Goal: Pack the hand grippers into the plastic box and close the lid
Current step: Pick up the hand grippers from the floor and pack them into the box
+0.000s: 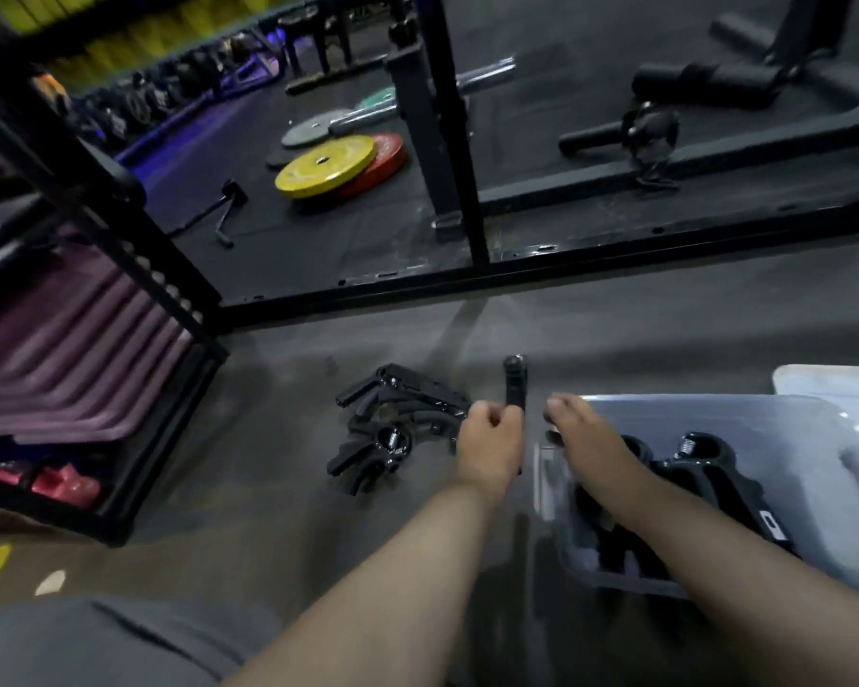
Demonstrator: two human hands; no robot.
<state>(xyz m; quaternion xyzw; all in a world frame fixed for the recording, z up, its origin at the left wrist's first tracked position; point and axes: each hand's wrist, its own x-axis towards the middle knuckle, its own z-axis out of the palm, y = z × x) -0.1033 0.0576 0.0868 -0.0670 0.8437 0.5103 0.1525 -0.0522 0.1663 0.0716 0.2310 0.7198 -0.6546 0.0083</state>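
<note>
Two hands reach out over the gym floor (269, 463); my left hand (492, 438) pinches one black hand gripper (515, 389), held upright just beside the pile of hand grippers (398, 423) lying on the floor; my right hand (583, 431) is at the left edge of the clear plastic box (789, 428), fingers bent down, and I cannot tell whether it grips anything; packed grippers (705, 468) lie inside the box; the lid (834, 381) lies just behind it.
</note>
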